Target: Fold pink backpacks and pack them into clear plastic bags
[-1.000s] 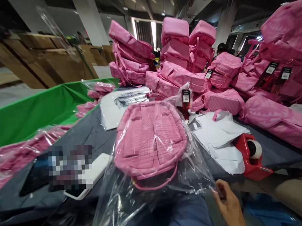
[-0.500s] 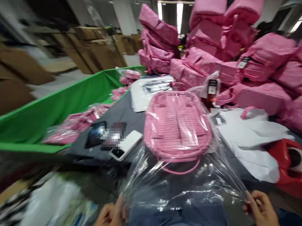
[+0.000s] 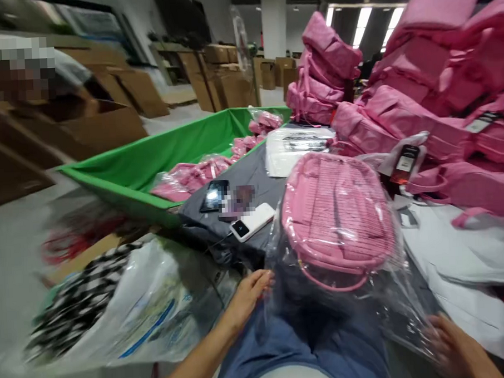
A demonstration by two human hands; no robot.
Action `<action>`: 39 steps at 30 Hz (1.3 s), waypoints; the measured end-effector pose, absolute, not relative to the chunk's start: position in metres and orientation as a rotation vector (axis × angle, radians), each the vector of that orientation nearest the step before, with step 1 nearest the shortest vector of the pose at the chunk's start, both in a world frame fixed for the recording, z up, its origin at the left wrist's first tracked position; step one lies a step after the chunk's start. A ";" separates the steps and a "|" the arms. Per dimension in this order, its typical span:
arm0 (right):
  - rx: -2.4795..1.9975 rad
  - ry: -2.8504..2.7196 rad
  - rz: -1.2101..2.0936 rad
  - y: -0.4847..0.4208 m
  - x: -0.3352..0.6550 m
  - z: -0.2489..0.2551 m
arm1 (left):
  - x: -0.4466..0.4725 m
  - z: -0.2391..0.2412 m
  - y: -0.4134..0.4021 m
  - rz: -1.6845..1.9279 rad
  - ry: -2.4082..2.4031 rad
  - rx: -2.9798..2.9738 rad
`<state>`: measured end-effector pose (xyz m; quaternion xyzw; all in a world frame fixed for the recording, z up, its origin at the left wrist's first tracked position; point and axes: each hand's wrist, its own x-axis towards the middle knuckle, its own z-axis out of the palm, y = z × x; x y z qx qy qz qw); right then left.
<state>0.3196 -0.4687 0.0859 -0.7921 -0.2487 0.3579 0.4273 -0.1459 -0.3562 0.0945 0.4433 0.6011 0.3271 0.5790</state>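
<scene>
A pink backpack (image 3: 338, 207) lies in a clear plastic bag (image 3: 378, 311) on the dark grey table (image 3: 251, 167), its open end toward me. My left hand (image 3: 248, 295) grips the bag's left edge with fingers closed on the film. My right hand (image 3: 455, 347) holds the bag's right corner at the bottom right, blurred and seen through the plastic.
A white power bank (image 3: 253, 222) and a black phone (image 3: 214, 195) lie left of the backpack. A green bin (image 3: 150, 160) holds several bagged pink backpacks. Stacked pink backpacks (image 3: 418, 87) fill the right. White paper sheets (image 3: 464, 258) lie at right. Plastic bags (image 3: 127, 306) sit lower left.
The view has swung left. My left hand has moved up along the bag's left edge, and my right hand has shifted right and lower. The backpack has turned slightly in the bag.
</scene>
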 end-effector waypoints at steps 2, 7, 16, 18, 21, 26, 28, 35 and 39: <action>-1.988 -0.767 0.919 -0.477 0.300 0.100 | -0.134 0.091 -0.359 0.836 1.480 1.013; -2.098 -0.975 0.527 -0.473 0.272 0.119 | -0.152 0.077 -0.362 1.005 1.720 1.122; -1.771 -0.629 0.899 -0.480 0.290 0.105 | -0.189 0.092 -0.333 0.948 1.485 0.898; -1.829 -0.663 0.695 -0.494 0.293 0.098 | -0.204 0.072 -0.337 0.987 1.517 1.154; -1.891 -0.961 0.153 -0.511 0.293 0.091 | -0.224 0.041 -0.347 1.209 1.548 1.887; -1.759 -1.309 0.046 -0.520 0.298 0.092 | -0.230 0.042 -0.362 1.285 1.182 2.706; -1.701 -1.267 0.168 -0.517 0.302 0.096 | -0.227 0.058 -0.362 1.164 1.082 2.652; -1.484 -0.991 0.140 -0.487 0.278 0.103 | -0.220 0.095 -0.351 1.218 1.257 1.983; -1.433 -0.826 0.140 -0.470 0.266 0.102 | -0.205 0.090 -0.351 1.269 1.403 1.809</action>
